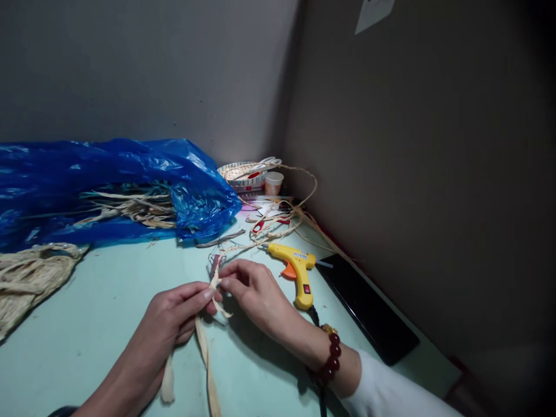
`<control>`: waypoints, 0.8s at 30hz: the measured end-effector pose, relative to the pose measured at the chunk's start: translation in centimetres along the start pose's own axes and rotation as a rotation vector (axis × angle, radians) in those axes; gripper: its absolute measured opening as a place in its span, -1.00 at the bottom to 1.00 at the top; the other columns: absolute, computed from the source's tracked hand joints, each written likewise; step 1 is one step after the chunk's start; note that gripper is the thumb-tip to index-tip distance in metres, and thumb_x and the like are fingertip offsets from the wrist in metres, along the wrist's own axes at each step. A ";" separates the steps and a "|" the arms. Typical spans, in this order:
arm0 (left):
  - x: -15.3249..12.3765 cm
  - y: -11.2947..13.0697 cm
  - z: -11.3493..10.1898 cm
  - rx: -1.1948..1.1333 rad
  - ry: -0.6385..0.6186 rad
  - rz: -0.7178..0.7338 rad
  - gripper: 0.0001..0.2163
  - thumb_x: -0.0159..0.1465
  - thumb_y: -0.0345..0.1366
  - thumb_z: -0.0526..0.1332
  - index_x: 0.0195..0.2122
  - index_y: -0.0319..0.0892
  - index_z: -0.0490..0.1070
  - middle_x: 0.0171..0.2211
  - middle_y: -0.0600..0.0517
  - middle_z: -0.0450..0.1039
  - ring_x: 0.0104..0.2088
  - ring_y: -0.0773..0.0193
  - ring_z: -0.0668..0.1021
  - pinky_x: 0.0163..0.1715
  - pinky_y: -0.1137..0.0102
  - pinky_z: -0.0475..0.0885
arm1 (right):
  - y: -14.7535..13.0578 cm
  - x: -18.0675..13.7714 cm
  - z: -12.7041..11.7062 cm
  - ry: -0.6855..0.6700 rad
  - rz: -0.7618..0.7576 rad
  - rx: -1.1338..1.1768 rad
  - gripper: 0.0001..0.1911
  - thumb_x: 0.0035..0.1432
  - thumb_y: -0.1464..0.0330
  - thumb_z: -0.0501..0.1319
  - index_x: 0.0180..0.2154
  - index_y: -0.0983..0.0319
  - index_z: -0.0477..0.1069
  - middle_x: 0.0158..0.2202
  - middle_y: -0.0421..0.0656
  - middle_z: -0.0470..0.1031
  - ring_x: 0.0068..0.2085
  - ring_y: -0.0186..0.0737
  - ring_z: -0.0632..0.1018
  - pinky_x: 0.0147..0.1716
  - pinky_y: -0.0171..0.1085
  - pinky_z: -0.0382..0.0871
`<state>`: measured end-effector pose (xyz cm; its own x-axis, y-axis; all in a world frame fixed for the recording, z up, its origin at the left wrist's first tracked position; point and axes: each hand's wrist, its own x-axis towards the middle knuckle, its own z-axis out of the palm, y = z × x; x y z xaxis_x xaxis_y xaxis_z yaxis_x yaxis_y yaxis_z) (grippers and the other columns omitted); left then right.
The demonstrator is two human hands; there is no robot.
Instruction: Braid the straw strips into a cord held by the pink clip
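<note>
Pale, flat strips of dried plant fibre (203, 341) hang below my fingers. My left hand (176, 313) pinches a piece of this fibre strip between thumb and forefinger, and a long end trails toward the table's front edge. Close by on its right, my right hand (258, 292) has its fingertips pressed together at the same strip, near a knot-like crossing. Just beyond the fingertips is a small dark-red object (216, 263) with thin wire-like parts; I cannot make out its kind. To the right lies a yellow hot glue gun (297, 269) with an orange trigger.
A blue plastic bag (204, 191) holding dried fibre strips (139, 205) lies at the back left. A woven straw piece (39, 272) rests at the left. Behind stand a small basket (238, 171) and paper cup (274, 183), with red-handled scissors (258, 227). A black flat panel (369, 307) lies right.
</note>
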<state>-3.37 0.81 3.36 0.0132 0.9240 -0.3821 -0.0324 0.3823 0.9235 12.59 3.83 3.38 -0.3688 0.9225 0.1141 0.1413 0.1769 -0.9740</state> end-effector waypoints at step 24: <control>-0.3 0.6 0.2 -0.285 0.080 -0.006 -0.84 0.00 -0.29 0.39 -0.39 -0.21 0.54 -0.68 0.15 0.31 -0.67 0.41 0.38 -0.69 0.56 0.28 | -1.8 -1.6 0.1 -0.120 -0.066 -0.393 -0.88 0.14 0.44 0.11 -0.45 0.24 0.24 -0.55 -0.28 0.29 -0.52 -0.40 0.26 -0.53 -0.39 0.03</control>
<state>-3.15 0.81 4.04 -0.0641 0.9147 -0.3990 -0.3116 0.3615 0.8787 12.87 2.01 4.95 -0.4895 0.8626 0.1273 0.4452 0.3728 -0.8141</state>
